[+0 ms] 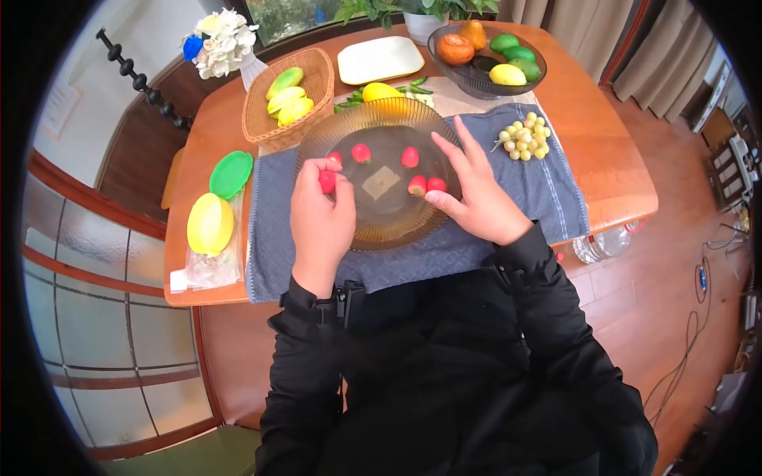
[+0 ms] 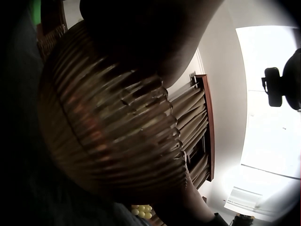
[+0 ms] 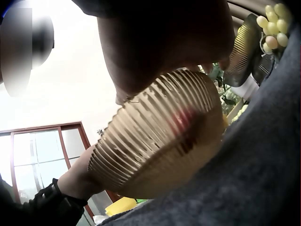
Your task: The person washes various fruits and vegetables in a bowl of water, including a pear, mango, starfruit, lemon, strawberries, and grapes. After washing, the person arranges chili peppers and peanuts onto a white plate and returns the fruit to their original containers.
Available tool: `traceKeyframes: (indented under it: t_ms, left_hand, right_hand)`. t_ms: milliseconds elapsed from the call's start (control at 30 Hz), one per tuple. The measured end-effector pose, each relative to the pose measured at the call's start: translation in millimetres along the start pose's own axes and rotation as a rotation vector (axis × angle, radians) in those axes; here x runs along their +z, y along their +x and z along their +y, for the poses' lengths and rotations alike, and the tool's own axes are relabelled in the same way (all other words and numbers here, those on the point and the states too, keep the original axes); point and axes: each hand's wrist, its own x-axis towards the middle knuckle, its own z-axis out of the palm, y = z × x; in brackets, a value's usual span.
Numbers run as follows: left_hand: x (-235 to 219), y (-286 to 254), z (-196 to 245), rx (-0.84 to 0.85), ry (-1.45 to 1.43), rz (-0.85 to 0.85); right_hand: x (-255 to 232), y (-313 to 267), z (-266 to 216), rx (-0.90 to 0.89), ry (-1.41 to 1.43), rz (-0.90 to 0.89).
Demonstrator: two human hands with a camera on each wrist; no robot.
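Bowl (image 1: 385, 232) is mid-frame in the head view, on a blue-gray cloth (image 1: 271, 238), and that's the one angle that lets you look right down inside. Left hand (image 1: 321, 220) is at its left side, thumb and fingers pinching a little red piece (image 1: 327, 182). Right hand (image 1: 484, 194) is over the right rim, fingers spread. Wrist cams get what the head one doesn't: the ribbed outer wall side-on, reds just a blur through it. Both hands are too dark there for me to tell the grip. Grapes (image 3: 275, 26) loom at upper right in the right wrist view.

Looks-wise, the pinched piece is bright pinkish red, partly covered by fingers. More reds (image 1: 410, 157) sit in the bowl, one pale at the end. Bowl's see-through amber.
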Motion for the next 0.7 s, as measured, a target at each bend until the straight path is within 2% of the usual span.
traceKeyframes:
  t_ms: [67,300,400,467,533,600,700]
  left_hand:
    - [-1.5,4.0,3.6,-0.013,-0.007,0.003]
    - [0.7,10.7,-4.0,-0.007,-0.058,0.043]
    - [-0.3,8.2,-4.9,-0.035,-0.102,0.058]
    - [-0.5,7.2,-3.1,-0.056,-0.134,0.059]
    - [-3.3,7.0,0.1,-0.079,-0.137,0.039]
    - [-2.3,8.6,-1.8,-0.076,-0.134,0.035]
    - [0.6,9.4,-2.8,-0.039,-0.14,0.039]
  right_hand:
    - [4.6,2.3,4.5,0.071,0.338,-0.033]
    - [2.9,6.9,4.7,0.075,0.354,-0.048]
    - [5.3,-8.7,1.6,0.112,0.331,0.018]
    - [-5.6,-24.9,-1.9,0.18,0.343,-0.057]
    - [-12.5,-42.5,1.2,0.181,0.297,-0.053]
    - [-23.4,-57.0,2.9,0.157,-0.013,-0.217]
    - [-17.7,-72.0,10.3,0.124,-0.256,-0.278]
